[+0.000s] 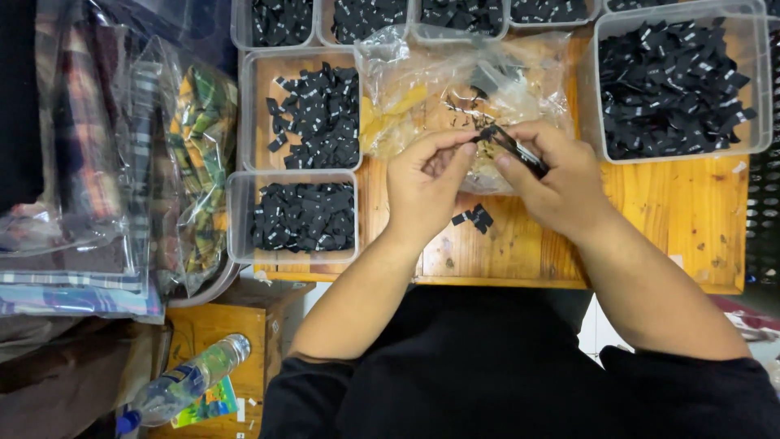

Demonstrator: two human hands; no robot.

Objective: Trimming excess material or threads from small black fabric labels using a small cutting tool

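Both my hands meet over the wooden table (674, 219), just in front of a crumpled clear plastic bag (455, 81). My right hand (552, 179) grips a small stack of black woven labels (516, 150), held slanted between thumb and fingers. My left hand (426, 183) pinches the upper end of that same stack with fingertips and thumb. A few loose black labels (474, 218) lie on the wood just below my hands.
Clear plastic tubs full of black labels stand around: one at the right (756, 97), two at the left (244, 97) (240, 219), several along the back. Bagged plaid garments (97, 162) pile at the left. A plastic bottle (187, 382) lies on a low wooden stool.
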